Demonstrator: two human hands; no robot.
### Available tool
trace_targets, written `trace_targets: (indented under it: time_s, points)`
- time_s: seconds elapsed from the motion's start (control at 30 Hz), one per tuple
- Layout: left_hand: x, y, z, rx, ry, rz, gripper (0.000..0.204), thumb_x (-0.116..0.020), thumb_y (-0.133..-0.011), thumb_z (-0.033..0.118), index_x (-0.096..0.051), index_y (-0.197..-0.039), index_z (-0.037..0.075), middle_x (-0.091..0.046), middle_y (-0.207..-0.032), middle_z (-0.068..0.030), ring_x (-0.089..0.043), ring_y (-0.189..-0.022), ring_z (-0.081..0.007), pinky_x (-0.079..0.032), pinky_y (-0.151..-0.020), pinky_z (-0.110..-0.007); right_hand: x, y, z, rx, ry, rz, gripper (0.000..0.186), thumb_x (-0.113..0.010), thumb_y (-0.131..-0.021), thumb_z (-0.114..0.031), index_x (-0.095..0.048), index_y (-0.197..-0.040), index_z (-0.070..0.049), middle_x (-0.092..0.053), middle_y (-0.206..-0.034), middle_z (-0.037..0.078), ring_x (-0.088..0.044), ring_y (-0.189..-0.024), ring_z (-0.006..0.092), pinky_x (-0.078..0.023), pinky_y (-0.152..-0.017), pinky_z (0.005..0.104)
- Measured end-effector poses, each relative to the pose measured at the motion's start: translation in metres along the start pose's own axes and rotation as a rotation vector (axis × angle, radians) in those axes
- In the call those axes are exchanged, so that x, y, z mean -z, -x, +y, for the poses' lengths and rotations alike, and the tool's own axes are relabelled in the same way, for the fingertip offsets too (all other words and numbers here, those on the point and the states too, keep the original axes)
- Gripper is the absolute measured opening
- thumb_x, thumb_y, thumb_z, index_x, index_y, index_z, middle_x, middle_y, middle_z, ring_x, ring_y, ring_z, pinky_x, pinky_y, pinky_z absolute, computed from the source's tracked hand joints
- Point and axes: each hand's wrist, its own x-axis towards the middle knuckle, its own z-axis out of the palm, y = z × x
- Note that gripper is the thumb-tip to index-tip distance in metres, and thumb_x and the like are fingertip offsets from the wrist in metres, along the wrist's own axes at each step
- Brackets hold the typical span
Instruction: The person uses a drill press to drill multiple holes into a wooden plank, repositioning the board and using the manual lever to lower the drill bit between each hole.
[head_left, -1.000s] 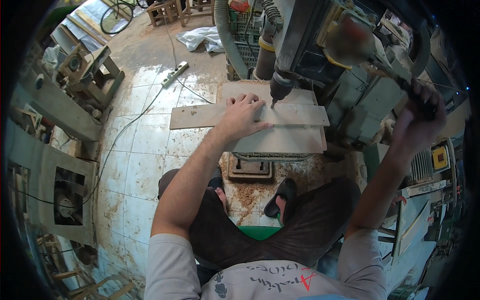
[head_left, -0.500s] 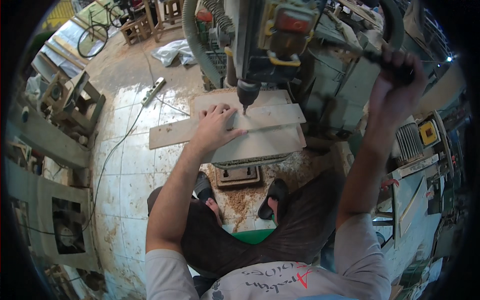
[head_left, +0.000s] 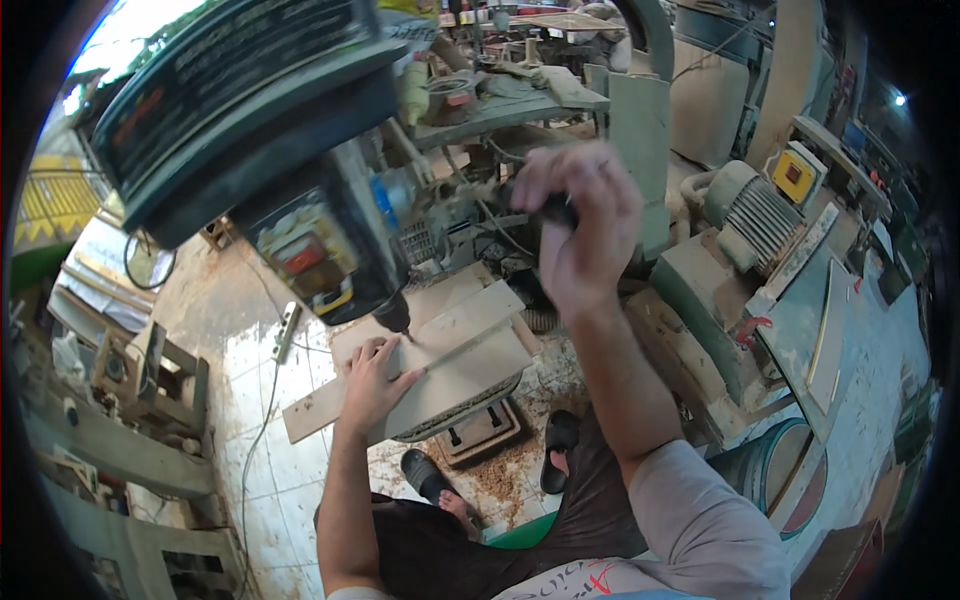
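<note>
- Wearing dark trousers [head_left: 430, 545] and dark sandals [head_left: 426, 476], I have my feet on the floor [head_left: 270, 510], near scattered sawdust [head_left: 500, 478].
- My left hand [head_left: 370, 388] lies on the narrow board [head_left: 465, 322], fingers a little apart and pressing down flat, thumb out toward the board's near edge.
- That narrow board lies aslant on a wider board [head_left: 475, 372], its left end jutting past it.
- My right hand [head_left: 592, 235] is raised higher, its fingers curled closed around a black handle [head_left: 558, 211]; motion blurs them slightly.
- Just beyond my left fingers, the drill bit [head_left: 408, 337] points down at the narrow board; whether its tip touches, I cannot tell.
- Above it are the dark chuck [head_left: 392, 313] and the drill press head [head_left: 290, 150].
- Off to the right sits a ribbed motor [head_left: 757, 218].
- On the left a power strip [head_left: 287, 332] lies on the floor.
- Farther back, a cluttered tabletop [head_left: 480, 124].
</note>
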Motion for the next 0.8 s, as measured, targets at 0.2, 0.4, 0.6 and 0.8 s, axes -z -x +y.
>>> trace_targets:
  time_s: [0.2,0.4,0.6,0.8]
  points:
    - [-0.001,0.002,-0.002,0.036,-0.038,-0.023,0.069,-0.075,-0.077,0.047,-0.058,-0.131,0.007,-0.055,-0.127,-0.0131,-0.047,-0.124,-0.0318,-0.029,-0.106,-0.048,0.003,0.011,0.003,-0.044,0.098,-0.010,0.021,-0.058,-0.098,-0.019,-0.057,-0.087,-0.001,-0.063,-0.075,0.004,-0.057,-0.070,0.0070,-0.047,-0.065,0.0238]
    - [-0.007,-0.001,-0.003,0.052,-0.040,-0.031,0.071,-0.076,-0.075,0.047,-0.059,-0.131,0.007,-0.055,-0.127,-0.0137,-0.047,-0.124,-0.0331,-0.029,-0.107,-0.047,0.000,0.012,-0.007,-0.067,0.158,-0.016,0.020,-0.048,-0.101,-0.014,-0.050,-0.086,0.000,-0.056,-0.075,0.010,-0.054,-0.070,0.0164,-0.048,-0.068,0.0322]
    - [-0.005,0.001,-0.002,0.050,-0.024,-0.022,0.070,-0.077,-0.075,0.046,-0.059,-0.130,0.006,-0.055,-0.127,-0.0135,-0.046,-0.124,-0.0328,-0.029,-0.107,-0.047,-0.001,0.013,-0.006,-0.072,0.143,-0.020,0.020,-0.048,-0.101,-0.015,-0.050,-0.087,0.000,-0.057,-0.077,0.011,-0.055,-0.070,0.0164,-0.048,-0.069,0.0323]
    - [-0.003,0.000,-0.001,0.057,-0.041,-0.039,0.073,-0.076,-0.076,0.047,-0.056,-0.134,0.007,-0.054,-0.129,-0.0136,-0.046,-0.126,-0.0306,-0.029,-0.108,-0.048,0.000,0.013,-0.006,-0.072,0.142,-0.007,0.020,-0.048,-0.100,-0.015,-0.051,-0.088,0.000,-0.057,-0.078,0.012,-0.055,-0.071,0.0169,-0.048,-0.070,0.0335]
